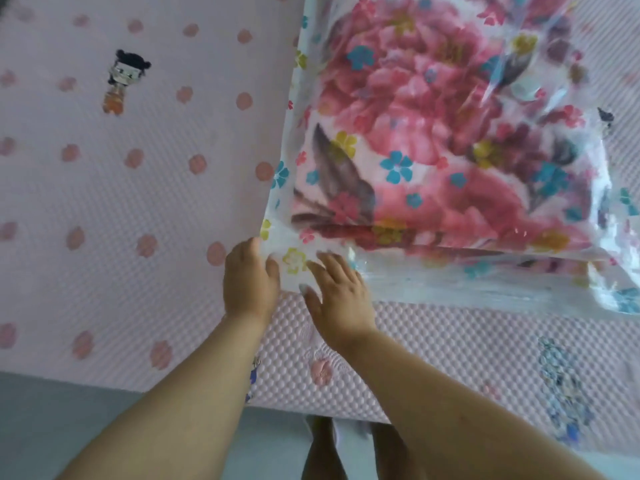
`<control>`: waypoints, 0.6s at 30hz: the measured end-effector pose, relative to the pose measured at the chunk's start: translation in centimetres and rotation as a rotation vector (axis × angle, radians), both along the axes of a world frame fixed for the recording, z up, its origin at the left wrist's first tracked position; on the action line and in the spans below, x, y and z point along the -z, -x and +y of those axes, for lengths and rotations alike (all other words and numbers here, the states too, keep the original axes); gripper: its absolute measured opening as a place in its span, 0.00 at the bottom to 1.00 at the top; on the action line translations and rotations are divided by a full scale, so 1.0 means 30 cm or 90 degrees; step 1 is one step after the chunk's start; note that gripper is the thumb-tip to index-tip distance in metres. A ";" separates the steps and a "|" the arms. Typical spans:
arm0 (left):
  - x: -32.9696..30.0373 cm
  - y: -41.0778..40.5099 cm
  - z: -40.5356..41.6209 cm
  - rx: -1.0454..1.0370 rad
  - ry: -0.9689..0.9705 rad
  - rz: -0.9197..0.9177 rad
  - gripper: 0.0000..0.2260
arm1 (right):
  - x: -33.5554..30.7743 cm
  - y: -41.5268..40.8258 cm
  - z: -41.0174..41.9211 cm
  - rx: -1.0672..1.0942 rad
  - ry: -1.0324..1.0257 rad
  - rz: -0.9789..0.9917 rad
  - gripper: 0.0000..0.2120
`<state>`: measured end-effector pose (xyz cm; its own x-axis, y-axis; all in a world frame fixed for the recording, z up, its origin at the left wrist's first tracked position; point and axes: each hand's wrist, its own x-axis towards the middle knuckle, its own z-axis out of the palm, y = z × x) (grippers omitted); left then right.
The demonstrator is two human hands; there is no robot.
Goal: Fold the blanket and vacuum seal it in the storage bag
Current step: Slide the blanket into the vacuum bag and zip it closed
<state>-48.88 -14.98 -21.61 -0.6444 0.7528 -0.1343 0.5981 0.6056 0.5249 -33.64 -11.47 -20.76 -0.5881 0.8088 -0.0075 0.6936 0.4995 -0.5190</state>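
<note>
Folded floral blanket [433,133] inside a clear storage bag [485,285] printed with small flowers, lying on a bed [121,185] covered in pale pink textured fabric with pink dots. Left hand [249,282] at the bag's near left corner, grip closed on the plastic edge with the thumb on top; right hand [341,292] just beside it, grip wide, fingers spread flat on the bag's open strip. Cartoon doll print [124,81] well off to the left on the cover, another print [564,386] on the bed's near edge, grey floor [52,427] below.
</note>
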 end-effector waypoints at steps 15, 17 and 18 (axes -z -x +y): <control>0.025 0.066 -0.084 -0.146 0.037 -0.419 0.15 | 0.035 0.294 -0.100 0.588 0.950 0.356 0.14; 0.024 0.073 -0.084 -0.120 0.051 -0.410 0.14 | 0.032 0.310 -0.103 0.647 0.970 0.389 0.14; 0.023 0.072 -0.083 -0.110 0.053 -0.398 0.15 | 0.038 0.319 -0.102 0.672 0.968 0.402 0.13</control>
<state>-51.06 -17.48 -22.30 -0.5371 0.6159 -0.5764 0.0857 0.7196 0.6891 -43.19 -14.54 -21.88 -0.1496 0.3063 -0.9401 -0.0614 -0.9519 -0.3003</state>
